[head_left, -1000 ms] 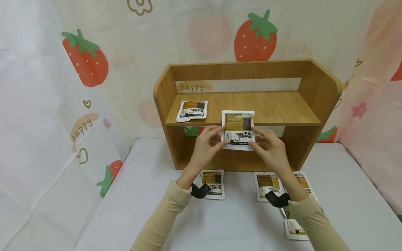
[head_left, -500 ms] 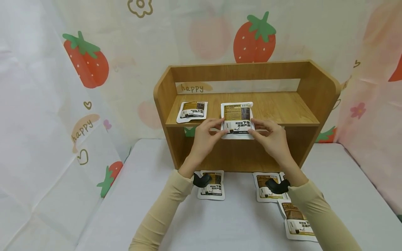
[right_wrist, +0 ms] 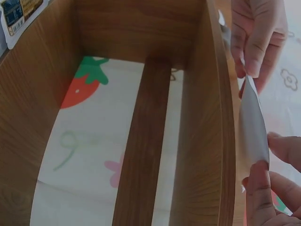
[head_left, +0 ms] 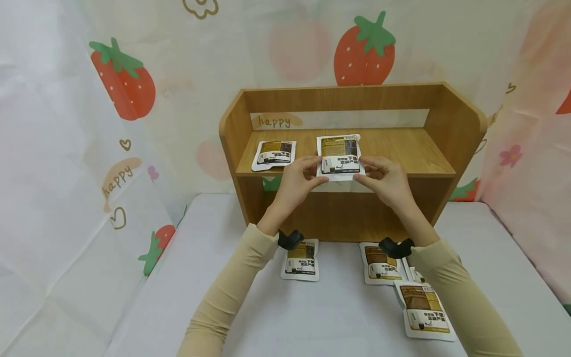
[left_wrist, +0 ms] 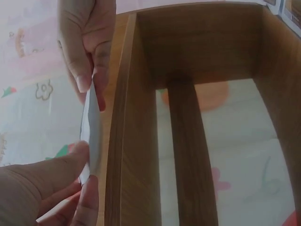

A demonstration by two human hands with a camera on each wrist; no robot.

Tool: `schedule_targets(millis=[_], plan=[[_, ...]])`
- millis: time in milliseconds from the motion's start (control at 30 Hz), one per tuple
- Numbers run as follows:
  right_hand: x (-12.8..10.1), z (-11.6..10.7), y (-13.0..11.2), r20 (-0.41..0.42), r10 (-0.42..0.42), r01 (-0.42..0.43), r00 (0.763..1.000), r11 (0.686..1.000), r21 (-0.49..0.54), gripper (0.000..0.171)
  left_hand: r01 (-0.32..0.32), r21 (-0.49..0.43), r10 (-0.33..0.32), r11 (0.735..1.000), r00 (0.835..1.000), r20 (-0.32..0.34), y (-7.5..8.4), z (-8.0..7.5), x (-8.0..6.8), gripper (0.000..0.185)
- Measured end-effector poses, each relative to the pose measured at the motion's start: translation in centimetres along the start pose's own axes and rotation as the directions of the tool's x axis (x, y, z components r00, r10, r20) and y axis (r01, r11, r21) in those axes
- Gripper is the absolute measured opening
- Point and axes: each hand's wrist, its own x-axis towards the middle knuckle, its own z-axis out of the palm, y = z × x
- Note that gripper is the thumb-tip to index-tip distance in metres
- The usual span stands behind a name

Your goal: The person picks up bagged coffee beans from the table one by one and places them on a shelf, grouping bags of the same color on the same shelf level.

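A flat white-edged packet (head_left: 341, 159), with a brown and white printed label, is held up at the front edge of the upper shelf (head_left: 388, 148). My left hand (head_left: 298, 179) pinches its left edge between thumb and fingers, while my right hand (head_left: 387, 179) pinches the right edge the same way. Both wrist views show the packet (left_wrist: 94, 127) edge-on, just above the shelf board. To its left, a similar packet (head_left: 274, 154) lies on the upper shelf.
The wooden shelf unit (head_left: 459, 129) stands at the back of the white table (head_left: 214, 277). In front of it lie a packet (head_left: 301, 260) at the left and several more to the right, including a packet (head_left: 425, 311) near my right forearm. A strawberry-print cloth (head_left: 187, 64) hangs behind.
Both hands have raised the packet and carried it forward, from below the upper shelf's front edge to over it. The packet has tilted flatter. The other packets have stayed put.
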Motion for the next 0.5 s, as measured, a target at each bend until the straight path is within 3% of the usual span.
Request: schedule_targets(millis=[233, 500], plan=[[0.6, 0.1, 0.2, 0.021, 0.009, -0.009, 1.000, 1.000, -0.020, 0.048, 0.043, -0.005, -0.043, 0.999, 0.999, 0.008, -0.2, 0.2, 0.6, 0.048], [1.5, 0.4, 0.7, 0.002, 0.005, -0.005, 1.000, 0.999, -0.038, 0.043, 0.050, 0.018, -0.050, 0.999, 0.999, 0.000, -0.4, 0.4, 1.3, 0.043]])
